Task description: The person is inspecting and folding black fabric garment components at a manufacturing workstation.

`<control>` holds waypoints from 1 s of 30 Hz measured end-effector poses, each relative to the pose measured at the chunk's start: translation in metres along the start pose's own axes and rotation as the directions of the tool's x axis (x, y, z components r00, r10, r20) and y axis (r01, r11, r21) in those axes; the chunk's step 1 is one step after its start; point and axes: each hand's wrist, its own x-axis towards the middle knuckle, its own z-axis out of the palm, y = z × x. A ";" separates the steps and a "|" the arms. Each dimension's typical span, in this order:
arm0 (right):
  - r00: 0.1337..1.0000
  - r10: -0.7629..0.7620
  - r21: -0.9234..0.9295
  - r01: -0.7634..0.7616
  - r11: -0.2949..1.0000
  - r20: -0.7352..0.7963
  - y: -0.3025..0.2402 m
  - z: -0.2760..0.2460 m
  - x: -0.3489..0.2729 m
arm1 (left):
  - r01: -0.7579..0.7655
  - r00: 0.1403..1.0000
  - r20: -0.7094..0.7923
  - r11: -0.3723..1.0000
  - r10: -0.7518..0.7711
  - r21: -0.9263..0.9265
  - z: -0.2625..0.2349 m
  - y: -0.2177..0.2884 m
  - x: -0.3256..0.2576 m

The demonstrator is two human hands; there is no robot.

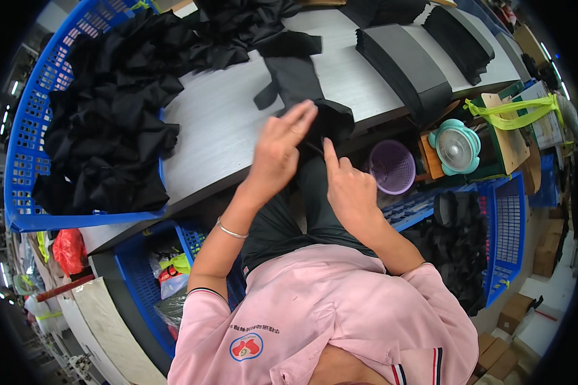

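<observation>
A black fabric piece (292, 77) lies across the grey table, its near end folded and drooping over the front edge. Over that near end reaches my left hand (276, 154), fingers stretched out close together and slightly blurred; nothing shows in its grip. My right hand (352, 192) is at the hanging edge of the piece, index finger straight along it and the other fingers curled. Its thumb is hidden, and the fabric edge appears pinched there. A large heap of black fabric pieces (115, 109) fills a blue basket (29, 160) at the left and spills over the table.
Neat stacks of black pieces (404, 64) stand on the table (212, 128) at the far right. Below its edge are a purple bin (392, 168) and a teal fan (456, 147). Blue crates flank my lap; the right crate (504, 224) holds more black pieces.
</observation>
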 end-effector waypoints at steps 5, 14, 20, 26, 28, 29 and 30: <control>0.977 -0.093 0.176 0.127 0.976 -0.191 0.010 0.063 0.008 | -0.019 0.980 0.190 0.982 0.055 -0.189 0.006 0.035 -0.007; 0.994 -0.013 0.094 0.023 0.995 -0.111 -0.016 0.017 -0.010 | -0.033 0.970 0.230 0.979 0.080 -0.202 -0.001 0.039 -0.017; 0.997 0.002 0.188 -0.016 0.982 0.072 -0.010 0.025 -0.007 | 0.138 0.990 0.008 0.977 -0.138 -0.164 -0.019 0.035 -0.007; 0.996 0.042 0.468 -0.071 0.881 0.073 -0.004 0.028 -0.003 | 0.052 0.997 0.072 0.958 -0.033 -0.282 0.011 0.045 -0.021; 0.986 -0.019 0.513 -0.070 0.855 0.167 -0.001 0.035 0.000 | 0.044 0.999 -0.008 0.965 -0.047 -0.257 0.015 0.043 -0.025; 0.991 0.086 0.535 -0.128 0.835 0.104 -0.002 0.032 0.003 | 0.048 0.999 -0.007 0.965 -0.052 -0.257 0.013 0.045 -0.025; 0.981 0.191 0.559 -0.182 0.809 0.044 -0.002 0.031 0.005 | 0.111 0.993 -0.005 0.955 -0.116 -0.274 0.010 0.047 -0.024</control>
